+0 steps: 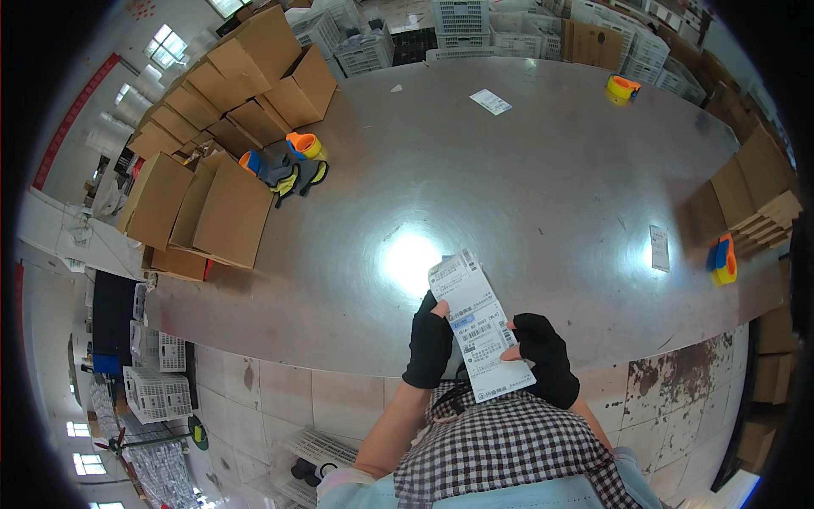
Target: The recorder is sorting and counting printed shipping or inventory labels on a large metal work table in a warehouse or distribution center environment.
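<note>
A stack of white printed shipping labels (476, 327) is held between my two hands, over the near edge of the metal table (373, 204). My left hand (430, 339), in a black fingerless glove, grips the labels' left side with its thumb on top. On the right side, my right hand (543, 352), gloved the same way, pinches them near the lower end with thumb and fingers. The fingers beneath the stack are hidden.
Open cardboard boxes (233, 212) stand at the left. Beside them lie grey-yellow gloves (297, 178) and an orange-yellow tape dispenser (307, 144). Single labels (491, 102) lie at the far middle and right. More dispensers (723, 260) sit near folded cartons (755, 187). White crates (462, 21) line the back.
</note>
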The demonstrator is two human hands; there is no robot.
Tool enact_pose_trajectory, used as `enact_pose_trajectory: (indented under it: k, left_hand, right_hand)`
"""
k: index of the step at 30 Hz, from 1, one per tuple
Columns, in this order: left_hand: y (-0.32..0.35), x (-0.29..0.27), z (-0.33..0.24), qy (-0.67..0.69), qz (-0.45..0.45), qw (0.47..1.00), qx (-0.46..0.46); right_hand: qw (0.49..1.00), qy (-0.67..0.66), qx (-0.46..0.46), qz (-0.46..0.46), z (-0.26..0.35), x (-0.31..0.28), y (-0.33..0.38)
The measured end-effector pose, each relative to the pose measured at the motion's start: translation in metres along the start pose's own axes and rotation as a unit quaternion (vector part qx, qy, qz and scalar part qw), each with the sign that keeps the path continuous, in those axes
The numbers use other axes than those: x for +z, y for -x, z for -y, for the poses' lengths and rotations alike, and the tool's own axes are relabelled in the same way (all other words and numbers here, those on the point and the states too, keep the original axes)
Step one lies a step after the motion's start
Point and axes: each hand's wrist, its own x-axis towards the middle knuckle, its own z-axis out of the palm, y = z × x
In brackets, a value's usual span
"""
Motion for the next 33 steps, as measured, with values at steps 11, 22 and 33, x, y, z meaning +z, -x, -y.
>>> enact_pose_trajectory:
  k: [11, 22, 33]
  left_hand:
    - [0.001, -0.0077, 0.0072, -0.098, -0.015, 0.995, -0.008]
    - [0.0015, -0.0045, 0.0059, -0.156, -0.023, 0.988, -0.002]
    - [0.006, 0.0017, 0.0016, -0.212, -0.048, 0.976, 0.025]
  right_hand:
    - [1.0, 0.009, 0.014, 0.024, 0.0055, -0.0039, -0.0058]
    - [0.999, -0.003, -0.006, 0.034, 0.0028, -0.0034, -0.0069]
    - [0.999, -0.023, 0.012, 0.047, 0.007, -0.0031, -0.0064]
